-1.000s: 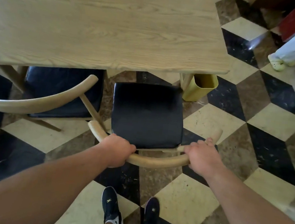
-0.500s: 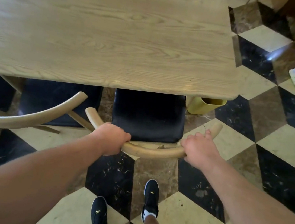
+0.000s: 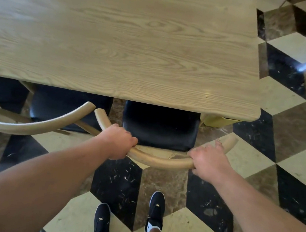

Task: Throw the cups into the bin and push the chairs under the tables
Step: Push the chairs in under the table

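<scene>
Chair (image 3: 159,128) seems stiff and fairly light. Left hand (image 3: 117,141) and right hand (image 3: 210,160) grip its curved back rail (image 3: 160,159), the sensible hold.

Head camera looks down, perhaps steeply, onto table (image 3: 118,45).

Yellow bin (image 3: 218,121) mostly under table (image 3: 119,35)

1 table (image 3: 118,45), 2 chairs (image 3: 159,128) (image 3: 32,127) w/ blk seats, 1 yellow bin (image 3: 218,120), 2 hands (image 3: 117,140) (image 3: 210,160), 2 blk shoes (image 3: 102,222) (image 3: 156,207)
</scene>
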`<state>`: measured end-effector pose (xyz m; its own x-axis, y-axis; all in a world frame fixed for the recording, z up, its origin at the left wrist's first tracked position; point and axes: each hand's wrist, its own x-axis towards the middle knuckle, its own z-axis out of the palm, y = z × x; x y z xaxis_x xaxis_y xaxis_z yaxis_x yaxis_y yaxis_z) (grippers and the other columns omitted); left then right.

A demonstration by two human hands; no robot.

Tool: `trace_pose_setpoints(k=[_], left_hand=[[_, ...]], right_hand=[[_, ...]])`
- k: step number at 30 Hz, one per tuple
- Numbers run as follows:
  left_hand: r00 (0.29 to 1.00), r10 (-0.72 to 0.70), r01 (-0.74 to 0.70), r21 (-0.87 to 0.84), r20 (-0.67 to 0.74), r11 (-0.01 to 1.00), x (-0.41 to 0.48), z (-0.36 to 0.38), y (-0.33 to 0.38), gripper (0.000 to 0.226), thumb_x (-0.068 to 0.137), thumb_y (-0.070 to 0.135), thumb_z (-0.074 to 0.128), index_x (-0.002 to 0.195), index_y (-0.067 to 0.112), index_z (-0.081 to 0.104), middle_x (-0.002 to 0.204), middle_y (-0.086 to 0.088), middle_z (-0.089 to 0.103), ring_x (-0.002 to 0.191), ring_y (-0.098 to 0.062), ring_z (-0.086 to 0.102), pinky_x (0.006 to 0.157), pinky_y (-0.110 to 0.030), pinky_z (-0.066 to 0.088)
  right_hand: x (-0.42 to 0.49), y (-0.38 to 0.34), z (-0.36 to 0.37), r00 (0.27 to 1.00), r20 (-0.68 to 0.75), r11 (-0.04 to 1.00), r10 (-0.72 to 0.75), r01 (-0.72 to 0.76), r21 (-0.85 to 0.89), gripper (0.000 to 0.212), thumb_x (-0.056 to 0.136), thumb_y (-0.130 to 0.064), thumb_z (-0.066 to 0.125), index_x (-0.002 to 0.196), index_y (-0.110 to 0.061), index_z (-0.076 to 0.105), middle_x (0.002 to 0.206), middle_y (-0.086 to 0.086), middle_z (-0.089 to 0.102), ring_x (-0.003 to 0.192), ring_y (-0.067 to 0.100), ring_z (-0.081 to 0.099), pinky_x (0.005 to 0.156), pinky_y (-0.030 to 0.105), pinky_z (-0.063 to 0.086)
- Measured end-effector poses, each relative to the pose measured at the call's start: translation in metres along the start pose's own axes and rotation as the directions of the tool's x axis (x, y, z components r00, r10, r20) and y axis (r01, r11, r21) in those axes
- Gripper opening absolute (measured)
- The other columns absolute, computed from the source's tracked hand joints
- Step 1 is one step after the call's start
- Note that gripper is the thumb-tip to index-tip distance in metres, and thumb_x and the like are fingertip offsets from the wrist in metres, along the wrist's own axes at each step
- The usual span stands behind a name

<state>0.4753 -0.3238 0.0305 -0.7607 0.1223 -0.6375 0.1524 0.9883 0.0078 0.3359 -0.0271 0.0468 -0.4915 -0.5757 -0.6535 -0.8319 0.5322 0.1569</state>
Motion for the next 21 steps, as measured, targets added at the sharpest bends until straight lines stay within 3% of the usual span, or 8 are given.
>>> trace_pose_setpoints(k=[3,6,8,10,13,15,18,21], left_hand=[[0.993,-0.065,0.067,0.023,-0.1,0.997,-0.012,0.005,-0.006,0.037,0.09,0.045,0.067,0.124,0.03,0.061,0.121,0.003,0.063,0.112,-0.023,0.057,0.095,-0.043,0.045],[0.951,-0.155,0.169,0.031,-0.267,0.985,-0.035,0.016,-0.032,0.051,0.096,0.036,0.061,0.145,0.025,0.05,0.148,-0.004,0.048,0.139,-0.028,0.042,0.119,-0.047,0.033],[0.9,-0.267,0.264,-0.056,-0.344,0.963,-0.058,0.025,-0.063,0.067,0.098,0.036,0.062,0.158,0.025,0.035,0.168,-0.006,0.028,0.153,-0.03,0.025,0.128,-0.052,0.018],[0.846,-0.407,0.362,-0.189,-0.344,0.913,-0.082,0.032,-0.094,0.082,0.094,0.044,0.068,0.163,0.026,0.026,0.172,-0.005,0.022,0.155,-0.03,0.023,0.127,-0.053,0.018],[0.795,-0.562,0.487,-0.311,-0.229,0.816,-0.108,0.049,-0.137,0.091,0.088,0.054,0.076,0.16,0.028,0.027,0.158,-0.003,0.042,0.138,-0.03,0.047,0.11,-0.05,0.043],[0.809,-0.58,0.513,-0.366,-0.097,0.776,-0.118,0.061,-0.158,0.074,0.09,0.055,0.075,0.149,0.03,0.04,0.132,0.001,0.057,0.112,-0.027,0.062,0.088,-0.045,0.054],[0.844,-0.537,0.491,-0.442,0.025,0.751,-0.121,0.078,-0.175,0.036,0.092,0.053,0.074,0.113,0.032,0.054,0.09,0.006,0.063,0.076,-0.016,0.062,0.066,-0.04,0.052],[0.846,-0.532,0.483,-0.464,0.031,0.743,-0.114,0.082,-0.181,0.03,0.089,0.058,0.073,0.094,0.039,0.051,0.081,0.008,0.065,0.071,-0.014,0.063,0.062,-0.039,0.053]], right_hand=[[-0.002,-0.01,-0.008,0.998,0.017,0.998,0.054,-0.054,-0.016,0.029,0.093,-0.043,0.067,0.121,-0.036,0.064,0.108,-0.007,0.066,0.11,0.024,0.062,0.119,0.064,0.025],[-0.003,-0.028,-0.025,0.997,0.063,0.999,0.049,-0.05,0.016,0.028,0.088,-0.054,0.066,0.109,-0.037,0.058,0.099,-0.009,0.059,0.102,0.022,0.06,0.11,0.058,0.035],[0.001,-0.055,-0.039,0.996,0.08,0.998,-0.025,0.021,0.059,0.039,0.086,-0.065,0.063,0.11,-0.035,0.053,0.097,-0.009,0.055,0.098,0.021,0.058,0.105,0.052,0.041],[0.007,-0.089,-0.051,0.995,0.038,0.986,-0.089,0.083,0.143,0.049,0.089,-0.068,0.06,0.121,-0.031,0.053,0.103,-0.007,0.056,0.102,0.023,0.061,0.097,0.047,0.048],[0.024,-0.145,-0.063,0.992,-0.071,0.934,-0.1,0.118,0.336,0.045,0.098,-0.057,0.058,0.13,-0.028,0.047,0.109,-0.003,0.06,0.096,0.025,0.064,0.081,0.045,0.057],[0.037,-0.171,-0.07,0.989,-0.121,0.91,-0.081,0.123,0.396,0.041,0.103,-0.054,0.055,0.13,-0.026,0.043,0.107,0.0,0.059,0.089,0.027,0.063,0.074,0.045,0.056],[0.054,-0.192,-0.073,0.983,-0.179,0.906,-0.03,0.102,0.41,0.041,0.105,-0.054,0.052,0.131,-0.024,0.042,0.093,-0.003,0.059,0.077,0.025,0.06,0.066,0.043,0.053],[0.06,-0.197,-0.066,0.97,-0.243,0.936,0.021,0.066,0.345,0.04,0.103,-0.058,0.05,0.125,-0.024,0.048,0.076,-0.008,0.057,0.066,0.021,0.06,0.061,0.041,0.054]])
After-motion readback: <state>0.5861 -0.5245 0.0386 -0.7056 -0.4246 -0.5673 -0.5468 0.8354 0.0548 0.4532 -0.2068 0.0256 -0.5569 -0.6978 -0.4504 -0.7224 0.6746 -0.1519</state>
